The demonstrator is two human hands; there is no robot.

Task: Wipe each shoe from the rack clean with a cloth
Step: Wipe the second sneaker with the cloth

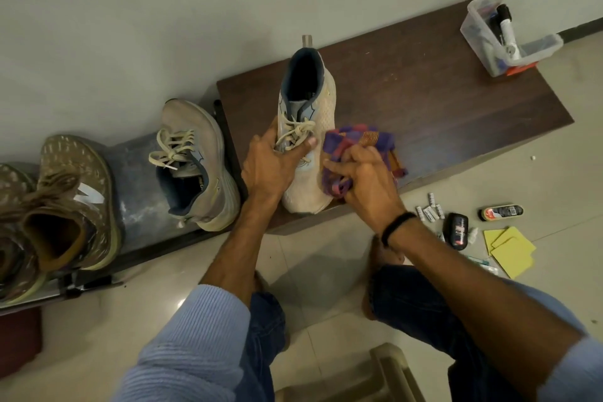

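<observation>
The wall (pixel 163 10) closes off the space beyond both hands; the shoe's heel points at it and stands close to it. The floor (pixel 326 271) lies open below the hands, between the person's knees.

The top (pixel 440 101), a dark brown wood surface, carries the shoe. Its left edge runs just left of the left hand. Its near edge passes under the right hand, and the shoe's toe sits at that edge. To the right of the right hand the top is bare up to a clear box (pixel 502 39) at the far right corner, well apart from the grip.

The rack (pixel 140 192) stands left of the left hand, lower than the top. A second shoe (pixel 195 160) lies on it just beside the top's left edge. Brown shoes (pixel 75 199) stand farther left.

The shoe (pixel 310 101) is a cream mesh trainer with a blue collar, pale blue trim and off-white laces. It stands upright on its sole.

The left hand (pixel 270 163) grasps the shoe over the laces, fingers curled on the left side, thumb across the tongue.

The right hand (pixel 368 173) clenches the bunched cloth (pixel 355 137), checked purple and orange, which touches the shoe's right side.

On the floor right of the right wrist lie yellow pads (pixel 510 248), a bottle (pixel 456 230) and a tin (pixel 501 213).
</observation>
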